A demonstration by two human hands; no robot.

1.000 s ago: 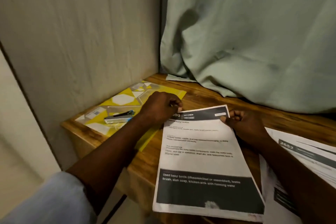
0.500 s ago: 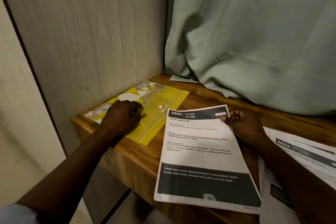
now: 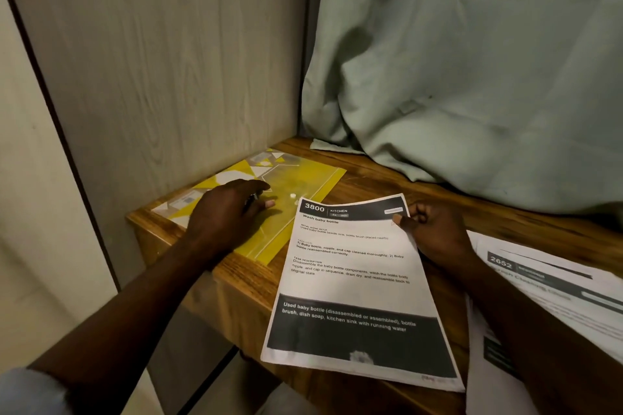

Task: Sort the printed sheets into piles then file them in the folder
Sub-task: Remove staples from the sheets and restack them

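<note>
A printed sheet [image 3: 354, 283] headed "3800 KITCHEN" lies on the wooden desk, its lower edge past the desk's front. My right hand [image 3: 435, 232] pinches its top right corner, which curls up a little. A yellow plastic folder [image 3: 303, 178] with white shapes lies flat in the desk's left corner. My left hand [image 3: 229, 212] rests on the folder, fingers curled over a small metal tool [image 3: 253, 198], of which only a dark tip shows. More printed sheets [image 3: 546, 283], the top one headed "2652", lie at the right, partly under my right forearm.
A wood-grain wall panel [image 3: 168, 61] stands right behind the folder. A pale green curtain [image 3: 472, 77] hangs down onto the back of the desk [image 3: 387, 178]. The desk's left edge drops off next to the folder.
My left hand let go of the sheet's top left corner, moved left onto the folder and covered the small metal tool. My right hand kept its pinch; the sheet's top curled up slightly.
</note>
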